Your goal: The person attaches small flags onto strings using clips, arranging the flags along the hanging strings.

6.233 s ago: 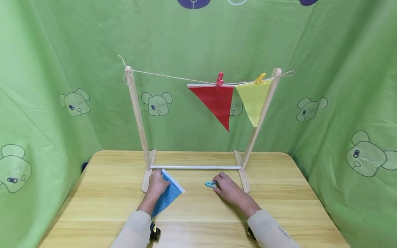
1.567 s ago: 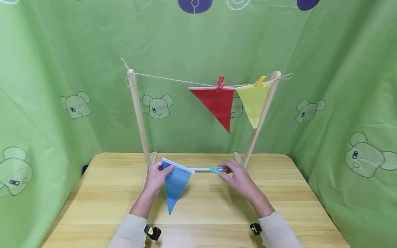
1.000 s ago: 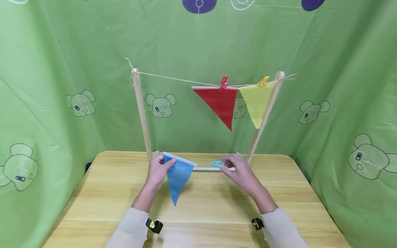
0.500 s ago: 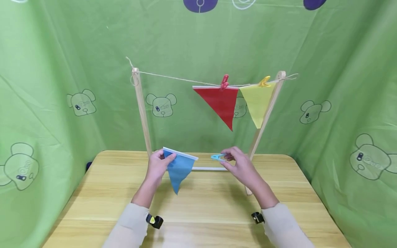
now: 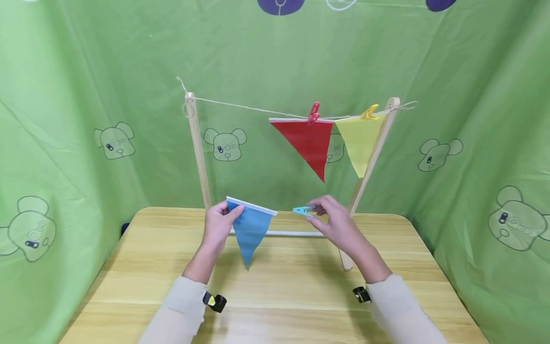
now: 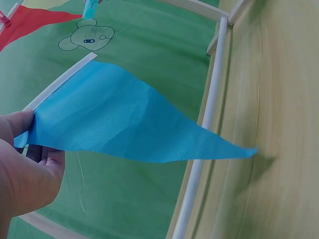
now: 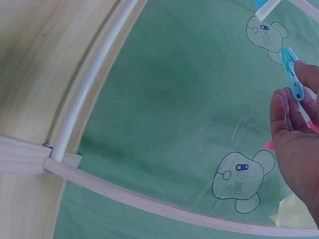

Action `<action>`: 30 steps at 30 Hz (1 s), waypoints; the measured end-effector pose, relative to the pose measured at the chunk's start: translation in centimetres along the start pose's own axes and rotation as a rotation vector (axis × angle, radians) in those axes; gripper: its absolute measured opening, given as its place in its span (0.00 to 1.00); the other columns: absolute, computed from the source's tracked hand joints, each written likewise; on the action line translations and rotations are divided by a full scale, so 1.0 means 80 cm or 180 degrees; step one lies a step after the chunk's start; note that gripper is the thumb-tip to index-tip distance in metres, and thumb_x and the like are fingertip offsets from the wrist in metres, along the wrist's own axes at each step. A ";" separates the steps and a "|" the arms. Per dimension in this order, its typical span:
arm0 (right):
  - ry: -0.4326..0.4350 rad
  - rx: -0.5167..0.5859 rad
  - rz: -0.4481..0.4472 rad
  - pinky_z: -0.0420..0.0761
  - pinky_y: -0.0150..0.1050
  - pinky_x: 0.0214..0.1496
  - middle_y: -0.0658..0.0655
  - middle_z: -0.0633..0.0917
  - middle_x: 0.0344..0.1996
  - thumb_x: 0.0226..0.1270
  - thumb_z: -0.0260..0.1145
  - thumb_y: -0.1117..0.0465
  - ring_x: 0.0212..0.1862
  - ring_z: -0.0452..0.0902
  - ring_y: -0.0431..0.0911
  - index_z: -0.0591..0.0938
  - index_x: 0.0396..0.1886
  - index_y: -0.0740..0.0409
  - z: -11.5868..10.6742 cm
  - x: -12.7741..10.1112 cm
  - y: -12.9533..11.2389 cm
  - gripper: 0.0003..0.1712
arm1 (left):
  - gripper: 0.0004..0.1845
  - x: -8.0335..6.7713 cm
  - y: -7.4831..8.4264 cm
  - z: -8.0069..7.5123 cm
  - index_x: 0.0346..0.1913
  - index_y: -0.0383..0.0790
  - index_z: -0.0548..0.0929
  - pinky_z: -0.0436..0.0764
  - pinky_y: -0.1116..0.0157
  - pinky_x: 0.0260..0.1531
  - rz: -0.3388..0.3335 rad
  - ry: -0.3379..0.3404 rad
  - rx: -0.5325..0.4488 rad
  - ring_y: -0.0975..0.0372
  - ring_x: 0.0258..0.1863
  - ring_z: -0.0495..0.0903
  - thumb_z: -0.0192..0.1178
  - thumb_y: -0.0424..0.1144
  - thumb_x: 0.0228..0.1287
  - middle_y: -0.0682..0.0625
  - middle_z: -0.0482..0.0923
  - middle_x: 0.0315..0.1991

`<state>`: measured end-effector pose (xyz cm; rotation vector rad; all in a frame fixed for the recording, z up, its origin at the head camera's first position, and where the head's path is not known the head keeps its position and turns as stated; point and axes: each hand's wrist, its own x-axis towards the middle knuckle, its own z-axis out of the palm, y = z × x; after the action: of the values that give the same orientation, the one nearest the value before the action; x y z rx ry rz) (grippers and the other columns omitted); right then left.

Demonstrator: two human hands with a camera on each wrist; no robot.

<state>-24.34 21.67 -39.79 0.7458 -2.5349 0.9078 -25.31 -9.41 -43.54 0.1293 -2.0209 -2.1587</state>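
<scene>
Wooden table (image 5: 142, 267), green bear-print cloth (image 5: 86, 95) behind, left grip (image 5: 217, 226) pinching blue pennant (image 5: 250, 230), right grip (image 5: 335, 222) pinching blue clothespin (image 5: 303, 210)

The blue pennant (image 6: 124, 124) looks like thin matt cloth with faint creases. The peg (image 7: 292, 74) is glossy plastic. The rack (image 5: 198, 148) and counter (image 5: 301, 296) are smooth pale wood; the backdrop (image 5: 77, 71) is cloth.

Right wrist view: the right hand (image 7: 294, 134) is cut by the right edge; its fingers cover the lower part of the small turquoise plastic clothes peg (image 7: 290, 72). Left wrist view: the left hand (image 6: 25, 169) is cut by the left edge, and the triangular red fabric pennant (image 6: 30, 22) by the top-left corner.
</scene>
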 end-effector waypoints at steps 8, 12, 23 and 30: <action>0.0048 -0.0071 -0.0139 0.88 0.44 0.49 0.55 0.84 0.45 0.62 0.77 0.68 0.44 0.83 0.47 0.83 0.52 0.61 -0.016 0.012 -0.005 0.19 | 0.12 0.000 0.008 0.003 0.47 0.26 0.87 0.83 0.71 0.37 0.0054 -0.0040 -0.0115 0.65 0.33 0.80 0.70 0.32 0.66 0.54 0.84 0.32; 0.0058 -0.0082 -0.0211 0.88 0.45 0.47 0.57 0.83 0.45 0.62 0.76 0.69 0.43 0.83 0.48 0.82 0.52 0.61 -0.022 0.020 -0.009 0.19 | 0.12 0.001 0.010 0.002 0.48 0.25 0.86 0.83 0.71 0.37 0.0049 -0.0064 -0.0167 0.65 0.34 0.80 0.69 0.32 0.67 0.55 0.84 0.32; 0.0119 -0.0127 -0.0308 0.88 0.46 0.48 0.57 0.83 0.47 0.62 0.77 0.68 0.44 0.83 0.48 0.82 0.52 0.62 -0.038 0.040 -0.028 0.19 | 0.12 0.008 0.033 0.005 0.48 0.29 0.86 0.83 0.68 0.44 0.0152 -0.0084 -0.0044 0.62 0.39 0.80 0.69 0.35 0.68 0.49 0.85 0.38; 0.0173 -0.0191 -0.0425 0.88 0.44 0.48 0.57 0.83 0.47 0.62 0.77 0.69 0.44 0.83 0.48 0.82 0.52 0.63 -0.047 0.053 -0.037 0.19 | 0.12 0.009 0.049 0.005 0.49 0.29 0.86 0.83 0.69 0.44 0.0253 -0.0133 -0.0139 0.62 0.39 0.79 0.69 0.35 0.69 0.50 0.85 0.38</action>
<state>-25.50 20.68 -33.54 0.8489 -2.4215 0.7937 -25.82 -9.36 -39.55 -0.0021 -1.9643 -2.1724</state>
